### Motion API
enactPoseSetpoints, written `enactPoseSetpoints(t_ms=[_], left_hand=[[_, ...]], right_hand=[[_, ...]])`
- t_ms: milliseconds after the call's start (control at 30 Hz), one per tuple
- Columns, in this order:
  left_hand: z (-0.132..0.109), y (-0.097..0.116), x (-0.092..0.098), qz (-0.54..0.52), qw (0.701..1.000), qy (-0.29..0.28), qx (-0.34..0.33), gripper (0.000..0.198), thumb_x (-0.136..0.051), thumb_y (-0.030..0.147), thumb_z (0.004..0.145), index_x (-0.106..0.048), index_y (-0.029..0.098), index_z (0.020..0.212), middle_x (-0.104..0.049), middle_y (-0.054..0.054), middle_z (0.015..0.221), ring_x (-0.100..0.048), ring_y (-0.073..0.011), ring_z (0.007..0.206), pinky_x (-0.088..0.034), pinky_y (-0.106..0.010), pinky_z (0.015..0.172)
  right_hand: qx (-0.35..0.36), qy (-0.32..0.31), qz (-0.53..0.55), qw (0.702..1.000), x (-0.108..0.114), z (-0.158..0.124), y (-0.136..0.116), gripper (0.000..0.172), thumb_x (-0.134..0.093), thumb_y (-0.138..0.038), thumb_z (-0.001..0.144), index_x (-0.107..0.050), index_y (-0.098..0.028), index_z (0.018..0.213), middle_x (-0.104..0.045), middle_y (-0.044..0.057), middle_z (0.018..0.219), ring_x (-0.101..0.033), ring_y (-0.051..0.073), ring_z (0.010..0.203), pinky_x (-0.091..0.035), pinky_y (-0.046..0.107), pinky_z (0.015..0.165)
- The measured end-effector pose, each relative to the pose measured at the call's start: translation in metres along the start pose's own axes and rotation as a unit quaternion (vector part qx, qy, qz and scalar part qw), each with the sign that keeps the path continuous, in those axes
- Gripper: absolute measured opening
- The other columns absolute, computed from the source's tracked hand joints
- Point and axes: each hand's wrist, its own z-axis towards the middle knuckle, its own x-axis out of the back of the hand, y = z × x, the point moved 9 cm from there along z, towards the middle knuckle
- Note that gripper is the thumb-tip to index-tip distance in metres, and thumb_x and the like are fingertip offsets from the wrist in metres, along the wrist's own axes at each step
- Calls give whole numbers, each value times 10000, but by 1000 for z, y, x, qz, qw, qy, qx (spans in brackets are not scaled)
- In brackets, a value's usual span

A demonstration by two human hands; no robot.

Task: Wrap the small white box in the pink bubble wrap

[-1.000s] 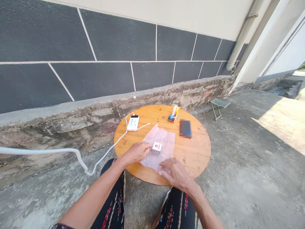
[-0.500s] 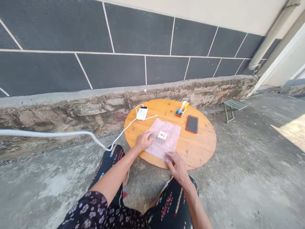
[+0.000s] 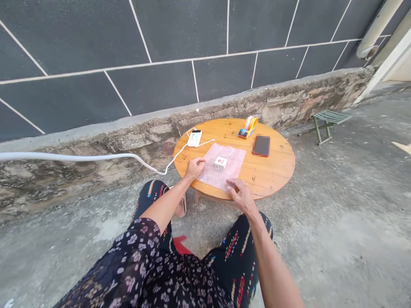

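A pink, see-through sheet of bubble wrap (image 3: 210, 176) lies spread near the front of the round wooden table. On its middle stands a small white box (image 3: 220, 163) with a red mark on top. My left hand (image 3: 194, 167) rests at the sheet's left edge, fingers reaching toward the box and loosely bent. Over the sheet's front right corner is my right hand (image 3: 240, 193), thumb and fingers apart. Neither hand touches the box.
On the round table (image 3: 272, 175) are a yellow and blue tape dispenser (image 3: 248, 127), a dark pixelated rectangular item (image 3: 261, 146) and a white power strip (image 3: 194, 138) with a cord (image 3: 141, 161) running left. A folding stool (image 3: 330, 117) stands to the right, near the tiled wall (image 3: 173, 34).
The view has tilted down and shifted, so the table sits higher in it. Both hands stay at the sheet's edges with only slight finger movement. The box remains on the sheet.
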Motion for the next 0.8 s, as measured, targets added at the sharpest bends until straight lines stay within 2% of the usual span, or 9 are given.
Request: enactPoseSetpoints(t_ms=[433,633,800], left_hand=[[3,-12,-4,-44,999,0,7,261,-513,238,725,-688,121,879,-647,-17,656,-565,-131,601,-455,-227,627],[5,-16,-4,-50,999,3,9,246,-525,217,710,-696,121,858,-652,-19,659,-578,-142,632,-458,-233,651],[4,-6,-1,-43,999,6,-12,233,-516,193,703,-696,115,829,-669,-31,692,-595,-153,674,-462,-240,686]], right_hand=[[-15,25,61,998,6,2,4,251,-506,-311,829,-646,-196,1002,-660,70,1050,-565,206,1003,-407,362,914],[-36,33,43,998,2,2,9,262,-506,-310,817,-655,-180,989,-665,77,1034,-578,200,989,-424,347,897],[-29,39,1,999,-4,2,6,230,-535,-261,766,-686,-172,915,-687,76,952,-586,215,942,-415,370,893]])
